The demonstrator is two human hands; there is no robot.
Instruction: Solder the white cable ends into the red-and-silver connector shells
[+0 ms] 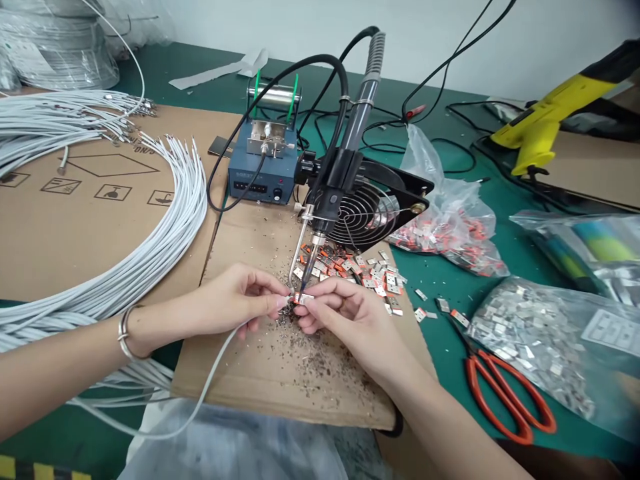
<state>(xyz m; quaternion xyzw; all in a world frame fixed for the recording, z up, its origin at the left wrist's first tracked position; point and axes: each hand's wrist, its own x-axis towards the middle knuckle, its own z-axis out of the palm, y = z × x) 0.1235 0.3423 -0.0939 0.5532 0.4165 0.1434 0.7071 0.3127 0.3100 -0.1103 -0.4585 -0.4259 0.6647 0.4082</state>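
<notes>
White wire [210, 373] is being pinched at its end by the left hand [235, 300], while the right hand [345, 313] is clamping fingertips on a small orange-and-metal part [302, 298] under the soldering iron tip [306, 275]. Both hands are meeting over a scorched cardboard sheet [280, 373] lying on a green bench mat [440, 273].

red scissors [505, 393], yellow glue gun [545, 120], fan [370, 213], pwr unit [263, 170]

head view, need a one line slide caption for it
Left hand feeds a white wire to a small terminal pinched by the right hand under the soldering iron tip.
</notes>
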